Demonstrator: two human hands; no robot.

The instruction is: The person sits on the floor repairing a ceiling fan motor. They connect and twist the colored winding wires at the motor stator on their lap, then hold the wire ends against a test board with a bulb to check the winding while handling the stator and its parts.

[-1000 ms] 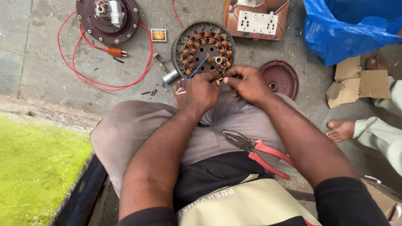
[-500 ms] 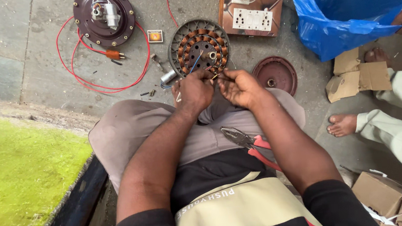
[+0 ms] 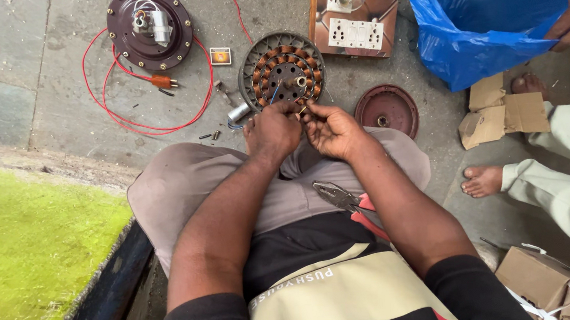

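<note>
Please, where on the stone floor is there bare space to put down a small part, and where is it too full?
Bare floor lies left of the brown motor cover and its red wire, down to the green mat. It is crowded around the coil stator, where both hands work, between the socket board and round lid.

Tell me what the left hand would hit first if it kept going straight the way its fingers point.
Probably the round stator with copper windings: the left hand points up the picture at its near rim, fingertips about touching it already, though depth is unclear.
</note>
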